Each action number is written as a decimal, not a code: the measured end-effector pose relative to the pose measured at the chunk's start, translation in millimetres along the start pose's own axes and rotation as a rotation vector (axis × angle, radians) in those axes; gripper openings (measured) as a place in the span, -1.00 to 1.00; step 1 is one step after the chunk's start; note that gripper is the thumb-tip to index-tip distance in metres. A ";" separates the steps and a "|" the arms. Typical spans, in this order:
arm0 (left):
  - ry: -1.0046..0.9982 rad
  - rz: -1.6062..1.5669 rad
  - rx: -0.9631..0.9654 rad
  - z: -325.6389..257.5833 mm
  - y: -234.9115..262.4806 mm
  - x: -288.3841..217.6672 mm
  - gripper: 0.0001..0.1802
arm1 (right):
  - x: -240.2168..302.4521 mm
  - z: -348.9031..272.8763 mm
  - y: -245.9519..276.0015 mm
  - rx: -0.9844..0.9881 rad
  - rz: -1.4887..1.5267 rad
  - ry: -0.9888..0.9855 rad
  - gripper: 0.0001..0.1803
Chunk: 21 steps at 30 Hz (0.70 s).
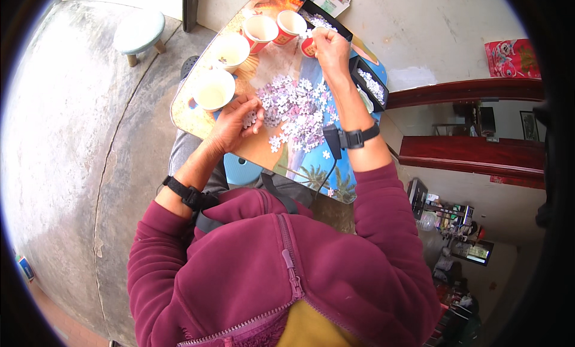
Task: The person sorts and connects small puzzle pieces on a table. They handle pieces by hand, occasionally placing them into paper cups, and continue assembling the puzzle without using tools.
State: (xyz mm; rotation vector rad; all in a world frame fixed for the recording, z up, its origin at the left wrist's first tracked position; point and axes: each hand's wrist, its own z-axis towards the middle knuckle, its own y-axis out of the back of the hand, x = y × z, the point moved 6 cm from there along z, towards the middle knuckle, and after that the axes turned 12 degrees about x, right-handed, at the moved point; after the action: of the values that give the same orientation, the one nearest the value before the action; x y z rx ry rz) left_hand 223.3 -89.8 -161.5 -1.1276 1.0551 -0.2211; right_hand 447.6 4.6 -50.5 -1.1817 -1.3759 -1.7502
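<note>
A heap of small pale-purple jigsaw puzzle pieces [296, 104] lies in the middle of the small picture-printed table [278, 59]. Beside the heap's left side, my left hand [235, 124] is curled around a few puzzle pieces [249, 118]. My right hand [333, 50] is reached to the far side, its fingers pinched together over a red paper cup [308, 47]; what they pinch is too small to make out. Several more red-and-white paper cups stand in a curve along the left and far side, among them the nearest cup [214, 90] and a farther cup [260, 33].
A black tray [341, 28] with puzzle pieces sits at the far edge, and a second black tray [379, 102] at the right. A light-blue stool [139, 33] stands on the concrete floor [66, 119] at left. Dark-red woodwork [473, 155] is off to the right.
</note>
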 end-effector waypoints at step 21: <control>0.028 -0.689 0.135 6.3 -30.5 27.9 -0.35 | 36.7 -197.5 -52.1 0.372 -0.449 0.346 -0.73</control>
State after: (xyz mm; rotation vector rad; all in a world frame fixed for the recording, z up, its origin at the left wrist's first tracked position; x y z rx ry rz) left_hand 253.4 -117.5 -152.5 -1.3338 0.6290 -0.8413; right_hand 333.3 -168.6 -50.8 -0.3658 -1.7339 -1.7720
